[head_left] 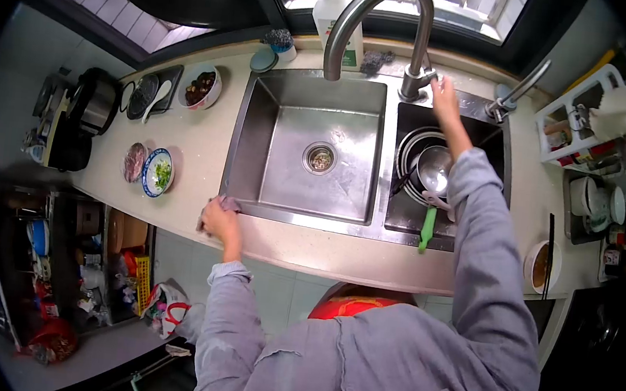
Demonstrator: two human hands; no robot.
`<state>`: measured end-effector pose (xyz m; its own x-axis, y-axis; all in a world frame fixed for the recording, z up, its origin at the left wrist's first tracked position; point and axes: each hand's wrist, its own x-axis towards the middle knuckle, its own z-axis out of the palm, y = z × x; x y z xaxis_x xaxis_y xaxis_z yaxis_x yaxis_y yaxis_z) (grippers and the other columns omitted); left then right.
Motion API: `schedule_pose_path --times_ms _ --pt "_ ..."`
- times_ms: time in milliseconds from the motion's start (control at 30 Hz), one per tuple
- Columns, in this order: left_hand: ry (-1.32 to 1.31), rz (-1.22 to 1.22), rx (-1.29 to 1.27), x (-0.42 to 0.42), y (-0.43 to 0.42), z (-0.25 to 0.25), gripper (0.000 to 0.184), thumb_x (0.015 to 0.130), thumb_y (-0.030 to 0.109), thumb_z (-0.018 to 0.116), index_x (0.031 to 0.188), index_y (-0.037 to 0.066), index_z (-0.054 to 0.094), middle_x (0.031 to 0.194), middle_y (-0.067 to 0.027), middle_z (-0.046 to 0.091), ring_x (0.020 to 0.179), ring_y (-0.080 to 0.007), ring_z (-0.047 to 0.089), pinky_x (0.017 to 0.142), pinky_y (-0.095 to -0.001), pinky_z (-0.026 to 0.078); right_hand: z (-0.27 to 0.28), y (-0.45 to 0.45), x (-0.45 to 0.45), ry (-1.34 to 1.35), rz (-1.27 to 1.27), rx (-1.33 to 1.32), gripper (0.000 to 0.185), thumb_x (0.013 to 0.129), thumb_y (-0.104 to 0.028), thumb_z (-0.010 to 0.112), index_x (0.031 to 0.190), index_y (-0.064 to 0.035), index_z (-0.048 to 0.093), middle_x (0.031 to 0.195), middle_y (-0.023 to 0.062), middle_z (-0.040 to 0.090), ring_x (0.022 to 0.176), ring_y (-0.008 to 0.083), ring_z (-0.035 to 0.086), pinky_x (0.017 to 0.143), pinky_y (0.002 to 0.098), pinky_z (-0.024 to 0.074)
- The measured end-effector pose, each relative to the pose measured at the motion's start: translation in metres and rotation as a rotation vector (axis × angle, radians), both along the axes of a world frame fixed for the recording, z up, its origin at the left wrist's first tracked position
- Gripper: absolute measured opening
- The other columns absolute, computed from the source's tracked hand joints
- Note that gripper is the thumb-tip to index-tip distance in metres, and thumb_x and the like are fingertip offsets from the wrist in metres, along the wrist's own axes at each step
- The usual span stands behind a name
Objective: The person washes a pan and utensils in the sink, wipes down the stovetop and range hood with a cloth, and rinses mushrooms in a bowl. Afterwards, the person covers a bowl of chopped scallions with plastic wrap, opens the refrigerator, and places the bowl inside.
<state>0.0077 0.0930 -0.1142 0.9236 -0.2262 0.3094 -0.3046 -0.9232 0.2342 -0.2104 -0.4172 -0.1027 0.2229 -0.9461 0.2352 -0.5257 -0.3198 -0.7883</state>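
Observation:
My left hand (221,222) is closed on a small purplish cloth (231,203) at the front left corner of the sink (303,221). At the base of the steel faucet (420,40), the fingers of my right hand (445,99) are on its lever (431,76). The large left basin (280,147) holds no dishes, and bits of food sit in its drain strainer (319,158). Below my right forearm, the smaller basin holds stacked pots, a metal ladle or small pan (433,166) and a green-handled utensil (427,229).
Left on the counter are a bowl of dark food (200,87), a blue-rimmed bowl of chopped greens (157,173) and a bowl of meat (134,162). A white bottle (330,12) stands behind the sink. Chopsticks (548,256) rest across a bowl (538,266) at right.

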Motion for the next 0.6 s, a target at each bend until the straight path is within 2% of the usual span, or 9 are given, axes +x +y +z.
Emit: schedule_pose_path --times_ms 33,100,167,233,300,333,433,567,600 --pt "0.041 -0.104 -0.060 -0.001 -0.014 -0.002 0.024 0.075 0.010 0.053 0.097 0.012 0.062 0.099 -0.0099 0.060 0.096 -0.0313 0.051 0.082 -0.0420 0.037 0.000 -0.019 0.009 -0.020 -0.046 -0.043 0.050 0.084 -0.044 0.047 0.113 -0.0037 0.054 0.104 0.0223 0.059 0.100 0.0402 0.054 0.086 0.0426 0.0418" --pt "0.125 -0.305 -0.186 -0.005 -0.040 -0.007 0.024 0.075 0.009 0.052 0.096 0.011 0.063 0.097 -0.0107 0.061 0.095 -0.0306 0.052 0.082 -0.0396 0.039 0.018 -0.041 0.015 0.053 0.217 0.064 0.044 0.085 -0.044 0.044 0.103 -0.0063 0.059 0.096 0.0220 0.061 0.095 0.0417 0.055 0.081 0.0452 0.0428" --pt "0.305 -0.330 -0.351 -0.030 -0.085 0.022 0.024 0.076 0.007 0.050 0.096 0.008 0.063 0.096 -0.0120 0.061 0.094 -0.0293 0.054 0.082 -0.0372 0.041 0.037 -0.041 0.026 0.215 0.124 0.093 0.042 0.087 -0.043 0.042 0.092 -0.0059 0.061 0.091 0.0231 0.061 0.093 0.0424 0.055 0.078 0.0471 0.0428" --pt "0.367 -0.378 -0.464 -0.031 -0.116 0.020 0.025 0.076 0.007 0.050 0.098 0.005 0.062 0.090 -0.0140 0.063 0.081 -0.0267 0.060 0.073 -0.0354 0.047 0.041 -0.042 0.032 0.362 0.061 0.007 0.043 0.087 -0.042 0.040 0.090 -0.0035 0.060 0.093 0.0236 0.061 0.093 0.0430 0.055 0.078 0.0487 0.0426" --pt "0.659 -0.363 -0.656 -0.042 -0.149 0.041 0.024 0.077 0.007 0.050 0.098 0.004 0.061 0.084 -0.0149 0.064 0.069 -0.0246 0.062 0.063 -0.0334 0.048 0.032 -0.048 0.033 0.388 0.011 0.007 0.043 0.087 -0.041 0.039 0.089 -0.0025 0.060 0.093 0.0237 0.060 0.093 0.0433 0.055 0.078 0.0495 0.0422" --pt "0.801 -0.356 -0.760 -0.048 -0.167 0.054 0.024 0.077 0.007 0.050 0.098 0.004 0.061 0.081 -0.0153 0.064 0.063 -0.0236 0.063 0.058 -0.0323 0.049 0.020 -0.056 0.027 0.360 -0.027 0.056 0.042 0.087 -0.038 0.039 0.093 -0.0019 0.059 0.093 0.0243 0.060 0.092 0.0439 0.055 0.079 0.0496 0.0421" --pt "0.761 -0.491 -0.765 -0.061 -0.208 0.073 0.022 0.077 0.009 0.053 0.096 0.005 0.061 0.070 -0.0135 0.064 0.052 -0.0194 0.062 0.049 -0.0290 0.047 0.012 -0.052 0.024 0.286 -0.047 0.062 0.042 0.087 -0.039 0.040 0.096 -0.0024 0.059 0.096 0.0252 0.059 0.091 0.0439 0.055 0.078 0.0487 0.0426" --pt "0.711 -0.505 -0.540 -0.057 -0.242 0.071 0.021 0.074 0.015 0.058 0.092 0.006 0.062 0.064 -0.0095 0.063 0.054 -0.0188 0.062 0.051 -0.0305 0.047 -0.020 -0.018 0.037 -0.253 -0.321 -0.103 0.030 0.080 -0.021 0.049 0.101 -0.0009 0.055 0.095 0.0215 0.060 0.091 0.0346 0.058 0.078 0.0417 0.0439" --pt "0.753 -0.520 -0.528 -0.052 -0.246 0.055 0.021 0.073 0.017 0.058 0.090 0.006 0.063 0.062 -0.0088 0.063 0.054 -0.0191 0.062 0.051 -0.0313 0.047 0.015 0.031 0.042 -0.344 -0.194 0.117 0.028 0.079 -0.014 0.051 0.104 -0.0020 0.054 0.099 0.0158 0.059 0.088 0.0282 0.058 0.076 0.0373 0.0451"
